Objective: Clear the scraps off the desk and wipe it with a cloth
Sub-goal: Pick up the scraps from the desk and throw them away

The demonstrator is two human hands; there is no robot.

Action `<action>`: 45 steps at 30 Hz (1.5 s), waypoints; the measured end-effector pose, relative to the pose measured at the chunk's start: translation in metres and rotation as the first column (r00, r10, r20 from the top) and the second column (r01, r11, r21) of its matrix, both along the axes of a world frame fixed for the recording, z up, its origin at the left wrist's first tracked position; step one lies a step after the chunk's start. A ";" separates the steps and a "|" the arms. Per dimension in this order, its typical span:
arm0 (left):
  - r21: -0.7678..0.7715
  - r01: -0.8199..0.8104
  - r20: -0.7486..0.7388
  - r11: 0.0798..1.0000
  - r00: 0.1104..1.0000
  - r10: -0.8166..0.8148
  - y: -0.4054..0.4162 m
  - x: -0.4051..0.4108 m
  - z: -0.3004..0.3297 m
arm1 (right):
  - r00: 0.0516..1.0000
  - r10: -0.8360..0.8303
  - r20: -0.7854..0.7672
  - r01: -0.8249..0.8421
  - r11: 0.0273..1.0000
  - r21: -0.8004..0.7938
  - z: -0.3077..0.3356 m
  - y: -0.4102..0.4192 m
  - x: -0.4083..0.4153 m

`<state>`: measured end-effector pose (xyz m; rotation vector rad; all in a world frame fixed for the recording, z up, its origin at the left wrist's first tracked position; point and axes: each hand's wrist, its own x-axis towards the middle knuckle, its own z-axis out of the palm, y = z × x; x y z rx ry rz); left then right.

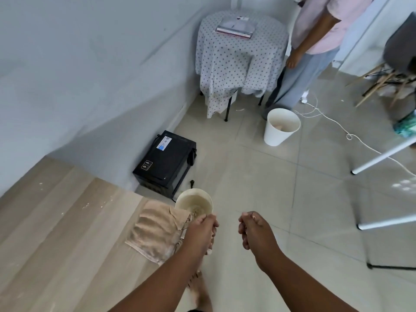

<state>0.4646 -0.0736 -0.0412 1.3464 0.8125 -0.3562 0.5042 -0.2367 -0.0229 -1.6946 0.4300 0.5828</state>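
Note:
The light wooden desk [56,233] fills the lower left, with small pale scraps [85,206] scattered over it. A crumpled beige cloth [155,233] lies at the desk's right corner. My left hand [201,231] grips the near rim of a white paper cup [194,202], held just past the desk's edge; a few scraps lie in its bottom. My right hand [254,230] hovers over the floor to the right of the cup, fingers curled into a fist, and nothing shows inside it.
A black box [165,163] sits on the tiled floor against the wall beyond the desk. Farther off stand a white bin [281,128], a round table with a dotted cloth [240,59] and a person [315,41]. White table legs [382,156] and a cable are at right.

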 end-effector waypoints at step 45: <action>0.133 -0.756 -0.343 0.641 0.571 0.745 0.026 0.216 -0.280 | 0.807 0.466 -0.362 -0.471 0.879 0.081 -0.287 0.106 0.284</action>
